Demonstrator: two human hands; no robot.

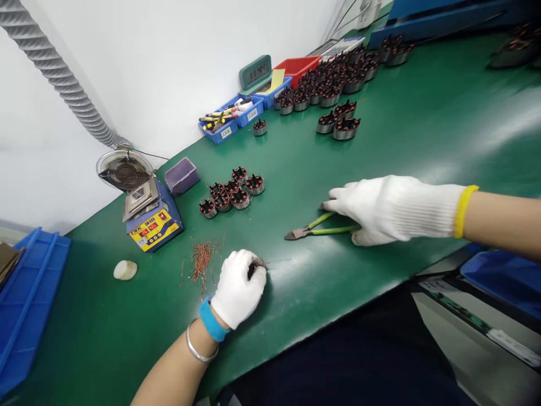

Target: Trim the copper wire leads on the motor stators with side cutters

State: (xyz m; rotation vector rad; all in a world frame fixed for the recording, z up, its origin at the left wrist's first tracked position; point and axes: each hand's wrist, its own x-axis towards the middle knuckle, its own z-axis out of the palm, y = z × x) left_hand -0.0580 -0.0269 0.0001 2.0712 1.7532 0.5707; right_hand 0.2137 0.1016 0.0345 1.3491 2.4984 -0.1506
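My left hand [240, 290], in a white glove, is curled around a mostly hidden dark motor stator [253, 269] with thin wire ends sticking out. Left of it lies a loose pile of copper wire clippings [203, 259]. My right hand [380, 208], also gloved, reaches over the green handles of a pair of diagonal cutters [300, 233]. Its fingers are stretched out and apart at the handles, and the cutters' jaws point left on the table. Several wound stators [232, 194] with black posts stand in a group beyond the left hand.
A blue-and-yellow solder pot [154, 225] stands at the left under a round fume hood [125, 169], near a purple bin [181, 176] and a white round piece [125, 270]. Blue tool trays [220, 131], a clock [256, 72], a red bin [296, 67] and many stators [329, 93] line the wall.
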